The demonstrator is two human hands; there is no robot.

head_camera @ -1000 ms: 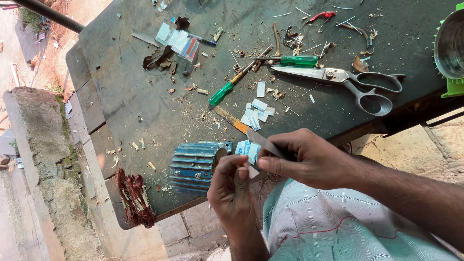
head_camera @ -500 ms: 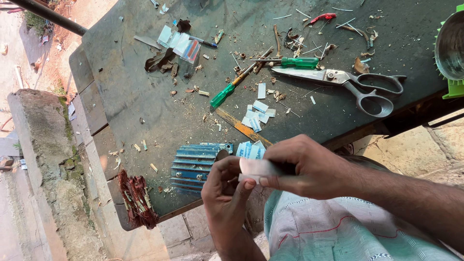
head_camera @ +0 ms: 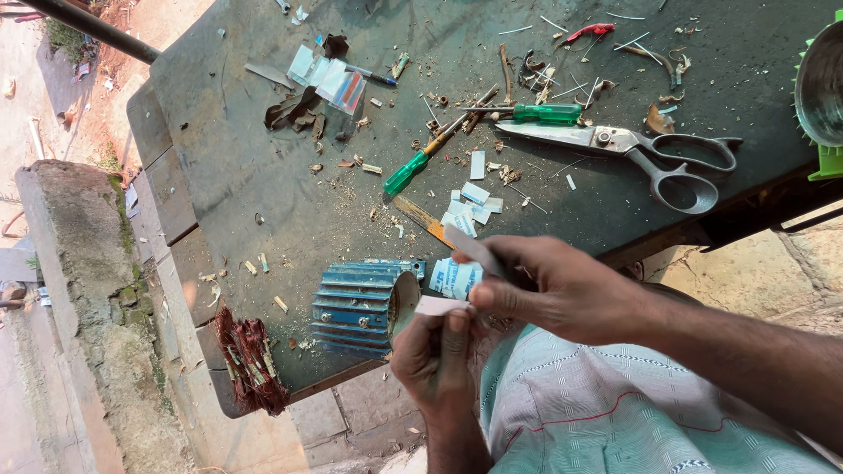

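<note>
My left hand (head_camera: 439, 355) and my right hand (head_camera: 562, 290) meet just off the near edge of the dark worktable (head_camera: 246, 175). Between their fingertips they pinch a small strip of white insulating paper (head_camera: 439, 305). A narrow flat blade-like tool (head_camera: 474, 246) sticks out from my right hand's fingers, pointing up and left. Right beside the hands lies a blue finned motor housing (head_camera: 360, 305) on its side, open end toward them. Several cut white paper strips (head_camera: 470, 206) lie on the table just beyond my right hand.
Large scissors (head_camera: 641, 149), two green-handled screwdrivers (head_camera: 536, 112) (head_camera: 413, 167), red-handled pliers (head_camera: 588, 32) and scraps litter the table. A bundle of reddish copper wire (head_camera: 250, 360) hangs at the near left edge. A metal pot in a green holder (head_camera: 821, 88) sits at right.
The white strip has been drawn out between both hands and now sits flat at the fingertips. My right hand has shifted slightly right; the flat tool now points up and left.
</note>
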